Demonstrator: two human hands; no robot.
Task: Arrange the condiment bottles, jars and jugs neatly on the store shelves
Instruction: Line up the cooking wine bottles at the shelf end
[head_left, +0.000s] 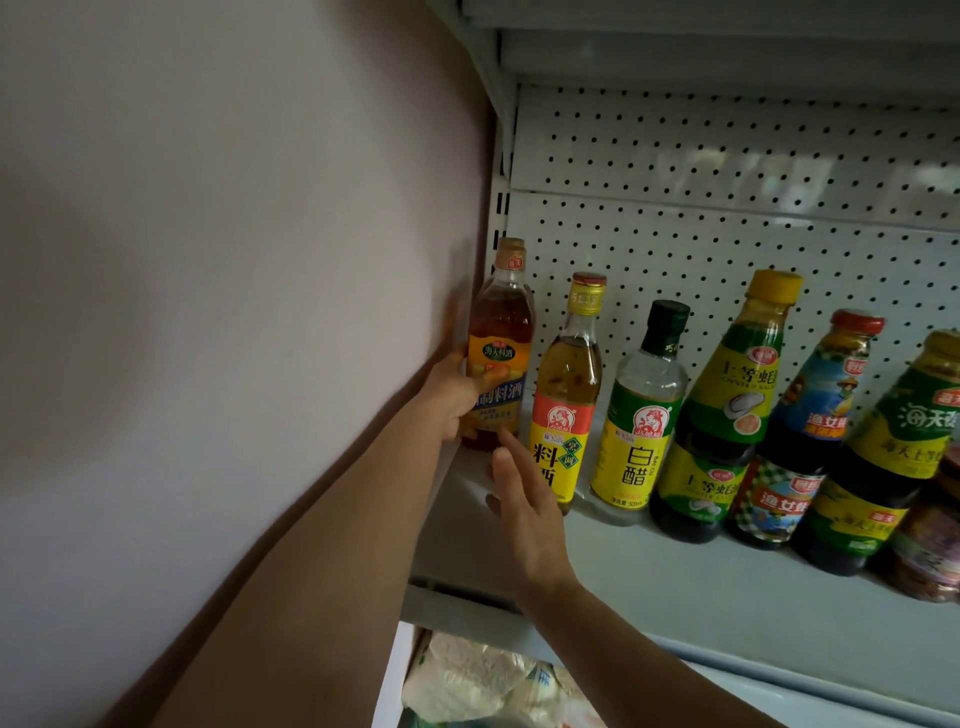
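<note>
Left grip wrapped round the amber cooking-wine bottle, thumb across its label, at the far left end of the shelf beside the wall. Right grip released, fingers straight, index tip touching that bottle's base, just beside the yellow-label wine bottle. Seemingly squaring up the row's first bottle. Next: likely seating it upright, label forward, level with the white vinegar bottle and neighbours, without knocking them.
</note>
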